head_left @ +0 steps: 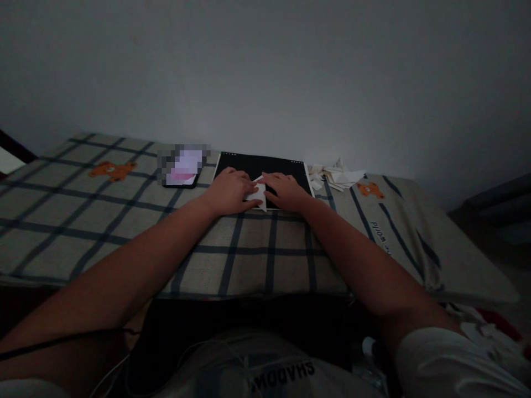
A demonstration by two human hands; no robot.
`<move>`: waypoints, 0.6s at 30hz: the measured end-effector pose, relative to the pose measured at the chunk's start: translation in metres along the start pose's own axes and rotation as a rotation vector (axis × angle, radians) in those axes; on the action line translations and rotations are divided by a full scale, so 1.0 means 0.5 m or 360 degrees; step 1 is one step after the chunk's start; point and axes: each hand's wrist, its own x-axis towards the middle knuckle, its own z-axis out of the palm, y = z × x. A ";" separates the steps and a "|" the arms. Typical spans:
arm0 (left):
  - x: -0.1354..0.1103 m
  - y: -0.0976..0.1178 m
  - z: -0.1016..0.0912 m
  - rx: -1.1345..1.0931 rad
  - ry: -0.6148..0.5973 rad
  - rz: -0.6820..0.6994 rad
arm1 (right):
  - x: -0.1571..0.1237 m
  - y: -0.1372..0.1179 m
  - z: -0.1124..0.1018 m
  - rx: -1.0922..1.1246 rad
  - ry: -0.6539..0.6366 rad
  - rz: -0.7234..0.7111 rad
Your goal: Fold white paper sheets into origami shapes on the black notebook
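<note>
On the checked cloth [249, 260], against the wall, a black board [265, 161] with white edging lies flat; a small white folded paper [260, 193] sits on it at the near edge, one corner poking past. Left hand [232, 190] palm down, thumb spread from fingers, both on the paper. Right hand [286, 190] also spread, fingertips at paper's top; thumb contact, cannot tell. Phone [185, 168] left of board, screen lit, pixelated, unreadable. Loose paper scraps [338, 176] right of board. Upside-down writing: "world" [380, 237] on the cloth, partly covered by right arm; shirt [274, 381] seems to read "SHADOW". Orange bear print [113, 170] far left.
</note>
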 end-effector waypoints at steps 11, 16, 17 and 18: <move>-0.001 -0.003 -0.015 -0.0004 0.0017 0.0233 | 0.000 -0.002 -0.003 -0.0163 -0.0070 0.0002; -0.004 -0.001 -0.025 -0.0044 -0.0003 0.0325 | -0.002 -0.005 -0.005 -0.0150 -0.0071 0.0012; -0.004 -0.001 -0.025 -0.0057 -0.0002 0.0332 | -0.002 -0.006 -0.006 -0.0147 -0.0070 0.0016; -0.005 -0.002 -0.025 -0.0070 0.0005 0.0337 | -0.003 -0.007 -0.007 -0.0146 -0.0068 0.0019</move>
